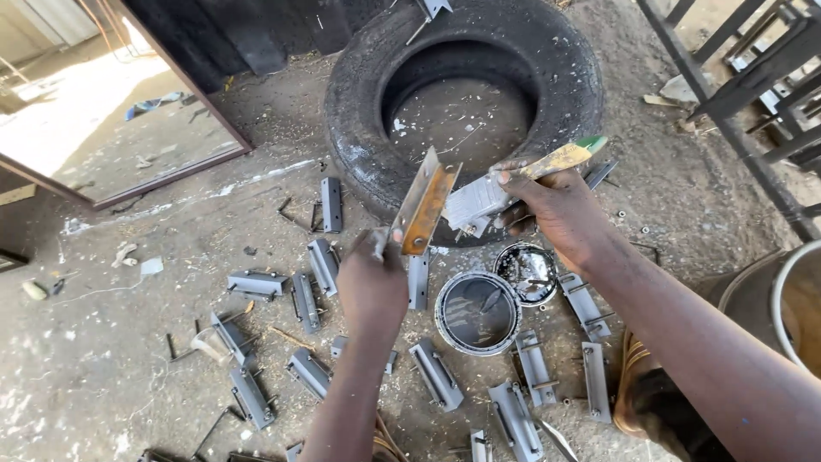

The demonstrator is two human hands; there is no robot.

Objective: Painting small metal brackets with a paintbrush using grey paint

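Note:
My left hand (373,282) holds up a rusty metal angle piece (422,204), tilted, over the ground in front of an old tyre (466,94). In my right hand (556,214) is a paintbrush (505,184) with a yellow and green handle; its grey-loaded bristles touch the angle piece's right side. Below the hands stands an open tin of grey paint (477,312), with its lid (526,272) lying beside it.
Several grey-painted metal latch pieces (436,374) lie scattered on the dusty concrete around the tin. A dark metal frame (753,85) stands at the right, a framed panel (128,128) at the left, and a round drum rim (782,299) at the right edge.

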